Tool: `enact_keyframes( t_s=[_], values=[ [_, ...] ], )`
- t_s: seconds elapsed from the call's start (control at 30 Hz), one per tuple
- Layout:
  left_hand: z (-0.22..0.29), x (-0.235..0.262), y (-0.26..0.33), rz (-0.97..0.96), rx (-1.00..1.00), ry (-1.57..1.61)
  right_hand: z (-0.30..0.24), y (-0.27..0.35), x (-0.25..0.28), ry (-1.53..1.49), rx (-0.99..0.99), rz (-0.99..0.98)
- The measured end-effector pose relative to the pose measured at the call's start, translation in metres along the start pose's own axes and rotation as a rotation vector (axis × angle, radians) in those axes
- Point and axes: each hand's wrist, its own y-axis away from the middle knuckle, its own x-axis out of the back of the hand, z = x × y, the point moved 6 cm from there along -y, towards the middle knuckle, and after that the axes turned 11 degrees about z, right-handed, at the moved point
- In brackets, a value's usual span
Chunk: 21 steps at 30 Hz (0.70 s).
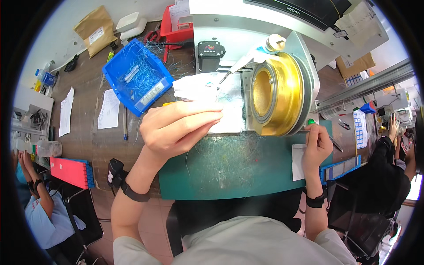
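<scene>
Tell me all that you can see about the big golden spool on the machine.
The golden spool is a wide, shiny, metal-looking reel mounted on its side on a grey machine, its open round core facing the person's left. A dark grey ring frames that opening. A white nozzle-like part sits just above it. The right hand rests by its lower right edge; whether it touches is unclear.

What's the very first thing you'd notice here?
The big shiny gold spool stands on edge at the back of the green mat, right of centre. Next is the bright blue bin of thin blue strands on the brown table, back left. The left hand hovers in the middle, fingers stretched toward the spool.
</scene>
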Motion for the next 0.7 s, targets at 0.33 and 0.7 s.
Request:
enact_keyframes(
  t_s=[0.33,0.7],
  values=[
    [0.0,-0.001,0.001,0.039,-0.009,-0.001,0.006,-0.005,-0.001,-0.045,-0.04,0.05],
    [0.0,-0.001,0.004,0.068,-0.026,-0.007,0.016,-0.003,0.006,-0.186,-0.104,0.061]
  ],
)
